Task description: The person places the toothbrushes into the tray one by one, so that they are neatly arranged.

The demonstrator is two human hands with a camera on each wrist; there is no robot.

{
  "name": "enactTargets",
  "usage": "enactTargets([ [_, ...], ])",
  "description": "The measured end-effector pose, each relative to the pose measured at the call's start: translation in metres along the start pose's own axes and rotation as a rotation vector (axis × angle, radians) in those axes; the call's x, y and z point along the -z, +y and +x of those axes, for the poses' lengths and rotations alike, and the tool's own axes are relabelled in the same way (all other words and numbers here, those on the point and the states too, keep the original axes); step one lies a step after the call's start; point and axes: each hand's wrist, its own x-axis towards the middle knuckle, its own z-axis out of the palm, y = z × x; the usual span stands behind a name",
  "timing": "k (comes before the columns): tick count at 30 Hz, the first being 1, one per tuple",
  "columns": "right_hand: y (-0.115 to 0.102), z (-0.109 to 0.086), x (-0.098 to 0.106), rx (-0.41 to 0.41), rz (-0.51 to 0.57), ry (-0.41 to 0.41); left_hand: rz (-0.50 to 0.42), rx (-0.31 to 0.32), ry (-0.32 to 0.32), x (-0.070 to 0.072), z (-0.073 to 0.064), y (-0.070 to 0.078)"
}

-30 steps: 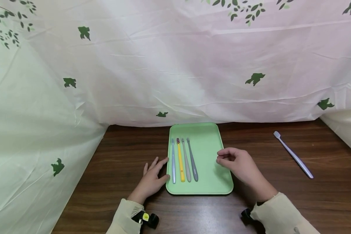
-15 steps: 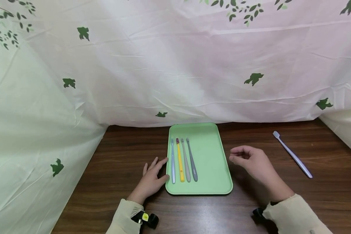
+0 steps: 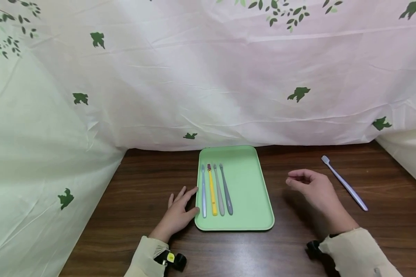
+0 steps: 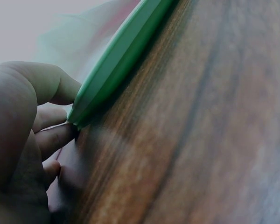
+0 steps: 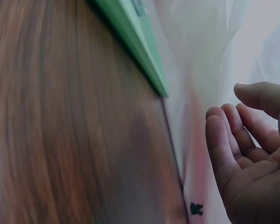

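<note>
A light green tray (image 3: 249, 192) lies on the table. In it, side by side toward the left, are a pale blue toothbrush (image 3: 203, 192), a yellow toothbrush (image 3: 212, 192), a light grey toothbrush (image 3: 219, 192) and a dark grey toothbrush (image 3: 227, 192). My left hand (image 3: 176, 215) rests at the tray's left edge, fingers spread, with thumb and fingertips touching the rim (image 4: 107, 70). Between the tray and a lavender toothbrush (image 3: 344, 184) on the table, my right hand (image 3: 315, 192) hovers with loosely bent fingers. The right wrist view shows nothing between its thumb and fingers (image 5: 219, 135).
The dark wooden table (image 3: 149, 169) ends at a white cloth curtain (image 3: 201, 77) with green leaf prints behind it. The cloth also hangs along the left and right sides. A dark strap camera (image 3: 173, 259) sits on the left wrist.
My right hand has moved right, away from above the tray's right edge and toward the lavender toothbrush. The left hand has stayed at the tray's edge, and the toothbrushes have not moved.
</note>
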Motion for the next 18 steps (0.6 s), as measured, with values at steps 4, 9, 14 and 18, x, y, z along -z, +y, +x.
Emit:
enactTargets([
  [4, 0.01, 0.005, 0.004, -0.024, 0.012, 0.042, -0.001, 0.004, 0.004, 0.001, -0.001, 0.0],
  [9, 0.023, 0.009, 0.015, -0.066, 0.041, 0.065, 0.008, -0.001, 0.007, 0.001, 0.0, 0.0],
  [14, 0.037, 0.011, 0.024, -0.133, 0.037, 0.097, 0.006, -0.007, 0.0, 0.0, 0.001, 0.001],
  [18, 0.048, 0.015, 0.025, -0.156, 0.023, 0.155, 0.005, -0.007, 0.0, 0.001, 0.001, 0.0],
])
